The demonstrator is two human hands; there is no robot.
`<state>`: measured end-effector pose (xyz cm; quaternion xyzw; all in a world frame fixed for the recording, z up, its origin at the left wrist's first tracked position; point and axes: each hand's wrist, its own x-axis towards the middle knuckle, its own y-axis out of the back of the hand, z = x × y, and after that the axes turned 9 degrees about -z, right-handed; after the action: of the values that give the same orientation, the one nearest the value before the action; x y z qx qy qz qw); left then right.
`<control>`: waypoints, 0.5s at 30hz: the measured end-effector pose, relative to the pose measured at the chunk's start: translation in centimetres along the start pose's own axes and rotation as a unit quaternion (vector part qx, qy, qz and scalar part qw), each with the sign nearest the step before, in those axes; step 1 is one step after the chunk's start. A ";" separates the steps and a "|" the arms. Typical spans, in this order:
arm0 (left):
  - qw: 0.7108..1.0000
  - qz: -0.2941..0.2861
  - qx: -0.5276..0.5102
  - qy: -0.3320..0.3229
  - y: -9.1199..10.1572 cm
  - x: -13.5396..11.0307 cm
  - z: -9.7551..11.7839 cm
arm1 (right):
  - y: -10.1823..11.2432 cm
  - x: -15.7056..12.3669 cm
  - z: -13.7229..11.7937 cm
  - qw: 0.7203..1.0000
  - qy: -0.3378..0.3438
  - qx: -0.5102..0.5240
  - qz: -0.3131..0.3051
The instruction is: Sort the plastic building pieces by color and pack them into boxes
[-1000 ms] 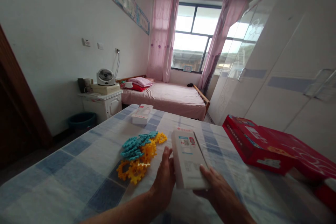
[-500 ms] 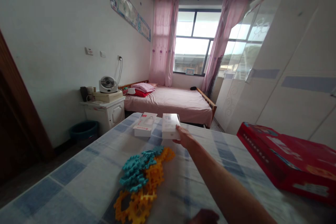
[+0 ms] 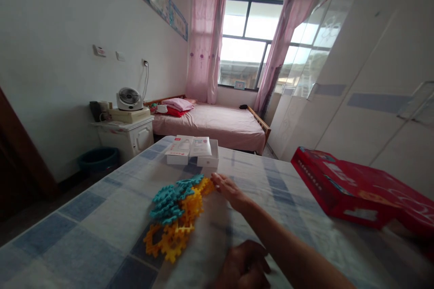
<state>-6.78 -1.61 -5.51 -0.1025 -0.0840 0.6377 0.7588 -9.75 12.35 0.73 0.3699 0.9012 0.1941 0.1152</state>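
Beyond the gear pile [image 3: 174, 211], the two white boxes [image 3: 178, 160] looked already set down; the gears lay heaped, unboxed. At the pile's right edge the right hand [image 3: 231, 190] stretched out, seemingly gripping nothing; at its front right the left hand [image 3: 242, 264] was curled, any contents hidden. Red box [image 3: 342, 189] lettering, well right of the pile, was unreadable, like the white boxes' print

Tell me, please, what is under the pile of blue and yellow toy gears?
The checked tablecloth shows around the toy gears and through a gap near the pile's front. What lies under their solid parts is covered and cannot be seen.
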 end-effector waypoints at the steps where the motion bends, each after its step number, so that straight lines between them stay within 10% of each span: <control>1: 1.000 0.006 -0.004 -0.007 -0.2 0.0 0.4 | 0.4 -1.1 0.0 1.000 0.014 -0.006 -0.014; 10: 0.998 0.046 0.032 -0.017 -0.1 -1.1 2.3 | 9.4 -15.3 3.7 0.975 0.005 -0.159 0.156; 15: 0.997 0.040 0.072 0.004 0.5 -1.0 2.0 | 20.2 -26.1 8.2 0.826 -0.105 -0.399 0.383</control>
<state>-8.00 -2.41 -3.68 -0.0532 -0.0308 0.6712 0.7388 23.96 9.17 3.80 0.6256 0.5135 0.5250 0.2634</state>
